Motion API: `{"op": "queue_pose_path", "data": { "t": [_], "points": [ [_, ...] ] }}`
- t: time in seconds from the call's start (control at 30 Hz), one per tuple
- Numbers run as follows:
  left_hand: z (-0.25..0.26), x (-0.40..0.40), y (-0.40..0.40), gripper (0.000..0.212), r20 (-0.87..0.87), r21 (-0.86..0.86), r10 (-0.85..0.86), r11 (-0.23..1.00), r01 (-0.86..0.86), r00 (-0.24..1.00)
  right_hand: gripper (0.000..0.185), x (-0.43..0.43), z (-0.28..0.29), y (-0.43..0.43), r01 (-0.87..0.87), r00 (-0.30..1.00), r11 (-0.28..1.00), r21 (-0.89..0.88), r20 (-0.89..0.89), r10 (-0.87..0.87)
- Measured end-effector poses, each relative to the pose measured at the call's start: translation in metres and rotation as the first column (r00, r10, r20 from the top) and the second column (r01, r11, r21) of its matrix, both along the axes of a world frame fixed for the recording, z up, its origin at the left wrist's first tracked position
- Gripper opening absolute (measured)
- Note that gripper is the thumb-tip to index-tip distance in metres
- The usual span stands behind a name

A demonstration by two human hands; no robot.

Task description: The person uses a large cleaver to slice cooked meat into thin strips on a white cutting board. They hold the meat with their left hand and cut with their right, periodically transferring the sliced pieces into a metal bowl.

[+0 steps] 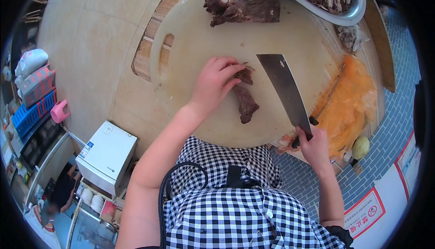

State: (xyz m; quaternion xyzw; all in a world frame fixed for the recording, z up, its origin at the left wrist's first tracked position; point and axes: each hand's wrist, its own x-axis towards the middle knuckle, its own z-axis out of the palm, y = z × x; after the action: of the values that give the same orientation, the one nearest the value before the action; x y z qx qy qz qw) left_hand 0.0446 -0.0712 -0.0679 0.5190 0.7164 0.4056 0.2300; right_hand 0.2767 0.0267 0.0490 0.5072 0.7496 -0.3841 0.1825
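Note:
My left hand (217, 79) grips a small piece of dark cooked meat (246, 75) between fingers and thumb, partly covering it. Just below the thumb, another strip of dark meat (247, 106) lies on the round cutting board (200, 123). In my right hand (314, 145) is the handle of a broad-bladed cleaver (283, 85). Its blade slants over the board to the right of the meat, apart from it. A larger chunk of dark cooked meat (248, 9) rests near the board's far edge.
A metal basin (357, 14) of sliced meat overlaps the board's far right. Right of the board lie orange plastic bags (357, 102), a thin sharpening steel (331, 90) and a pale green fruit or vegetable (360, 147). A white chest freezer (105, 153) and a person (63, 189) are lower left.

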Motion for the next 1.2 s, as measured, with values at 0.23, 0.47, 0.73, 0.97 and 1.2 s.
{"op": "queue_pose_path", "data": {
  "t": [0.23,0.47,0.73,0.97,1.2],
  "points": [
    [-0.001,0.017,0.006,0.022,-0.016,-0.055,0.119,0.991,-0.119,0.993,0.008,-0.001,-0.003,-0.021,0.044,0.996,0.999,-0.015,-0.078,-0.045],
    [-0.001,0.021,0.005,0.016,-0.006,-0.035,0.153,0.988,-0.153,0.988,0.015,-0.015,-0.02,-0.02,-0.189,0.981,0.974,0.127,-0.01,0.191],
    [-0.001,0.024,-0.006,0.019,-0.106,0.036,0.165,0.986,-0.162,0.981,0.021,-0.047,-0.038,0.003,-0.155,0.981,0.986,0.065,-0.107,0.161],
    [0.011,0.058,-0.049,0.027,-0.26,0.105,-0.071,0.989,0.101,0.963,0.024,0.0,-0.019,-0.003,-0.321,0.942,0.934,0.158,-0.051,0.333],
    [-0.001,0.066,-0.049,0.029,-0.227,0.088,-0.047,0.994,0.069,0.973,0.035,0.016,-0.013,0.005,-0.214,0.977,0.967,0.135,0.014,0.214]
  ]
}}
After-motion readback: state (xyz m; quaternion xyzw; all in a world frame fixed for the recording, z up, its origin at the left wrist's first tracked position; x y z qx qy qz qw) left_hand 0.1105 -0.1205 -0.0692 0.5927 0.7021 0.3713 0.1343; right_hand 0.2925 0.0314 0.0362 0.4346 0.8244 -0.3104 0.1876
